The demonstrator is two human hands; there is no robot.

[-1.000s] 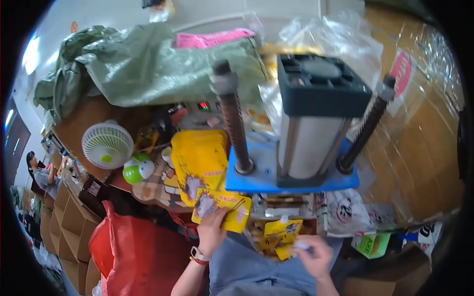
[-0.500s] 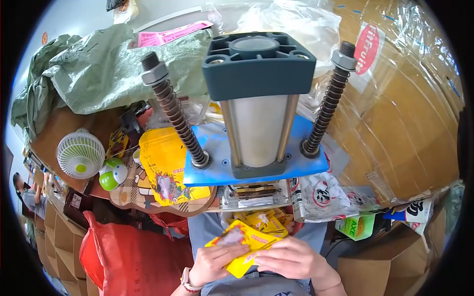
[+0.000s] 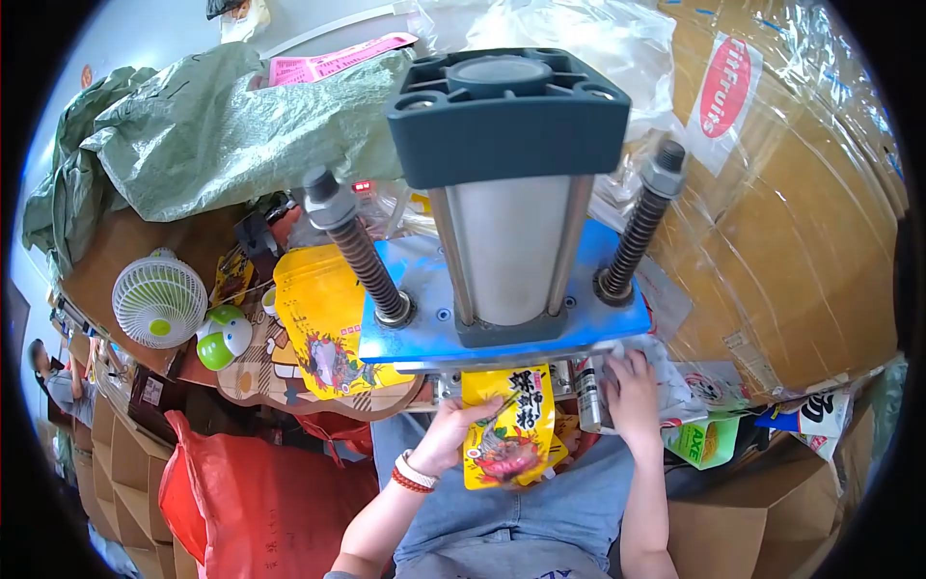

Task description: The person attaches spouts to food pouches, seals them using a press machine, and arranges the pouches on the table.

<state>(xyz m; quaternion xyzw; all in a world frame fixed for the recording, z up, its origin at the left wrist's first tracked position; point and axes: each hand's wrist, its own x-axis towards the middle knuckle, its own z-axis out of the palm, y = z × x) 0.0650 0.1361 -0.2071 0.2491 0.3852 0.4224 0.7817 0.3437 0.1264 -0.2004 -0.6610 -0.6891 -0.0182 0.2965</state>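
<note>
Upper edge of the yellow pouch [image 3: 509,429] runs up to the blue plate [image 3: 410,336]; how far it extends beneath, hidden. Left hand [image 3: 446,436]: thumb on pouch front, most fingers out of sight behind it. Right hand [image 3: 632,396]: fingertips blurred beside the plate's edge, contact unclear. Yellow packaging [image 3: 313,309] on the desk partly covered by plate and spring rod [image 3: 362,256]. Red display [image 3: 362,186] too small to read. Person [image 3: 60,384] far left, tiny, handwork indistinct. Red bag [image 3: 265,502] and open carton [image 3: 719,536] cut off below.
</note>
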